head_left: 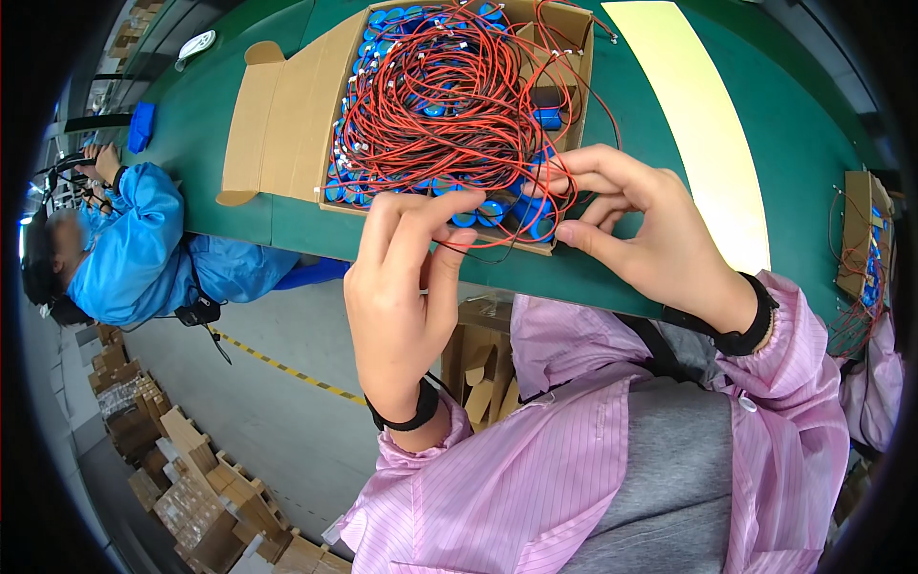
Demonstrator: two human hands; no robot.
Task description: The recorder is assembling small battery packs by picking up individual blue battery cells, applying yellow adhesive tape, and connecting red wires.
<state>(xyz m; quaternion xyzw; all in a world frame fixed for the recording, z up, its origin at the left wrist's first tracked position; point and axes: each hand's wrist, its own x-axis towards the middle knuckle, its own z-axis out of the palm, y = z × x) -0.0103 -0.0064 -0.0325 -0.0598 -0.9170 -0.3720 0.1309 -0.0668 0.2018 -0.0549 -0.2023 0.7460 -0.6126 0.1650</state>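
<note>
An open cardboard box (334, 115) holds several blue cylindrical cells (491, 212) standing on end, with a big tangle of red and black wires (440, 105) on top. Some wires end in small white connectors. At the box's near edge, my left hand (406, 258) is closed, thumb and fingers pinching a thin red and black wire. My right hand (641, 215) reaches over the near right corner. Its index finger touches loose red wires among the cells, while the thumb stays apart by the box edge. What lies behind its curled fingers is hidden.
The box rests on a green table (287, 225). A pale yellow strip (708, 124) lies to the right. Another box with wired blue cells (861, 239) stands far right. A person in blue (139, 239) works at the left. Stacked cartons (196, 507) line the floor.
</note>
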